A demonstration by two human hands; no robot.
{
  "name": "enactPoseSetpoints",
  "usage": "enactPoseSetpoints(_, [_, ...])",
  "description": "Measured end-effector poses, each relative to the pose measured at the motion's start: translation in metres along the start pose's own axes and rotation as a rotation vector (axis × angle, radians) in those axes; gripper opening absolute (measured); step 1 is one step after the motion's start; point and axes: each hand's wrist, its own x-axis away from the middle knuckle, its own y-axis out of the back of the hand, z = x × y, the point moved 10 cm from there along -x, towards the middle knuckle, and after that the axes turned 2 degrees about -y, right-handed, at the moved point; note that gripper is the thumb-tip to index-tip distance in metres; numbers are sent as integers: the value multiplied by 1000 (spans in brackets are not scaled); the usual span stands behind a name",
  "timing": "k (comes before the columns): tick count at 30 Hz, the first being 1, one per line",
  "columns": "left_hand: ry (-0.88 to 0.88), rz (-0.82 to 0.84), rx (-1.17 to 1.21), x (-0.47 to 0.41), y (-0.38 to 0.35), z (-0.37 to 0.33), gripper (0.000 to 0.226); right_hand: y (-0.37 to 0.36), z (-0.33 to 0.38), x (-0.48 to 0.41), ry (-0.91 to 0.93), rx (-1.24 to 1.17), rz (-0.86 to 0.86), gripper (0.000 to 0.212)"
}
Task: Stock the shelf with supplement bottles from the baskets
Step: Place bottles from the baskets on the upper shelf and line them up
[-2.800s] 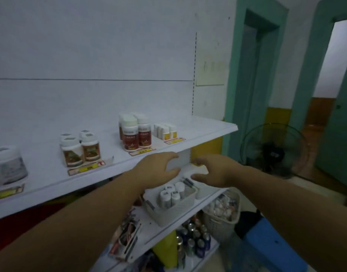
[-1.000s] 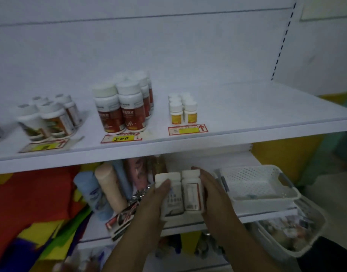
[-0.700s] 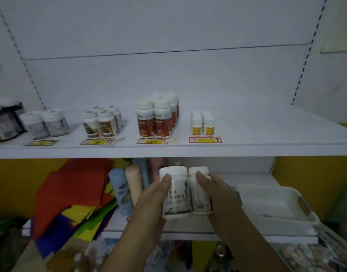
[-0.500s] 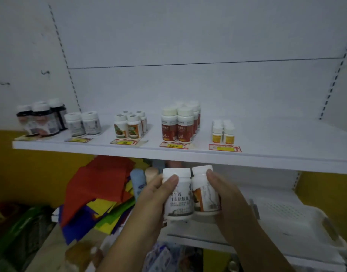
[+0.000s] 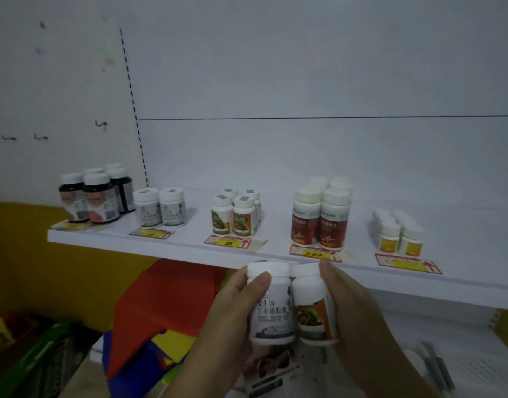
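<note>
Two white-capped bottles are held upright, side by side and touching, just below the shelf (image 5: 172, 248) edge. The grey-labelled bottle (image 5: 271, 307) is gripped by the left hand (image 5: 232, 314), the orange-labelled bottle (image 5: 313, 308) by the right hand (image 5: 353, 311). Fingers behind are hidden; the basket (image 5: 436, 366) is cut off at lower right.

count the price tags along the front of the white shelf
5: one before the dark brown bottles, then the grey-label white bottles, green-orange label bottles, red-label bottles, and small yellow-label bottles. None seems hidden.
</note>
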Motion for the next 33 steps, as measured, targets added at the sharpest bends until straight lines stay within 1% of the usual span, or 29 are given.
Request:
enactPoseSetpoints(1, [0, 2, 6, -8, 10, -7, 53, -8, 2, -10, 2, 55, -35, 29])
enactPoseSetpoints(2, [-7, 6, 1, -17, 19, -15, 52, -21, 6, -20, 28, 115, -9, 26])
enactPoseSetpoints(3, [-22, 7, -6, -26, 29, -24, 51, -38, 10, -23, 82, 167, 77, 25])
enactPoseSetpoints(4, [-42, 5, -9, -34, 39, -32, 50, -50, 14, -31, 112, 203, 105, 27])
enactPoseSetpoints(6, [-76, 16, -13, -48, 55, -50, 49, -75, 27, -54, 141, 279, 57, 28])
enactPoseSetpoints(8, [-127, 21, -32, -64, 71, -74, 45, -105, 53, -62, 238, 358, 2, 24])
enactPoseSetpoints(9, [-160, 13, -53, -73, 80, -90, 44, -120, 67, -58, 296, 372, 16, 26])
enactPoseSetpoints(11, [-239, -2, -143, -93, 96, -129, 50, -139, 99, -72, 402, 362, 8, 41])
enactPoseSetpoints(12, [-283, -3, -210, -104, 103, -150, 51, -145, 117, -87, 445, 385, -26, 41])
enactPoseSetpoints(15, [-402, 43, -423, -137, 113, -211, 37, -160, 169, -138, 529, 481, -128, 21])
enactPoseSetpoints(16, [-418, 71, -482, -147, 114, -226, 33, -164, 179, -158, 530, 527, -130, 20])
enactPoseSetpoints(18, [-413, 124, -552, -167, 118, -248, 35, -171, 185, -198, 464, 696, -109, 29])
enactPoseSetpoints(19, [-398, 141, -573, -176, 120, -256, 40, -171, 182, -216, 412, 796, -105, 33])
enactPoseSetpoints(21, [-380, 143, -619, -192, 128, -267, 53, -169, 173, -243, 336, 949, -87, 31])
enactPoseSetpoints(23, [-387, 110, -669, -205, 140, -274, 55, -170, 160, -261, 281, 1044, -39, 29])
enactPoseSetpoints(25, [-385, 75, -689, -216, 152, -277, 54, -172, 144, -274, 214, 1125, 21, 31])
enactPoseSetpoints(27, [-372, 51, -678, -223, 162, -275, 50, -172, 129, -283, 145, 1155, 71, 32])
enactPoseSetpoints(30, [-342, 3, -666, -228, 175, -269, 36, -174, 111, -292, 71, 1191, 138, 23])
enactPoseSetpoints(33, [-294, -35, -723, -232, 182, -264, 35, -173, 90, -299, -2, 1268, 202, 20])
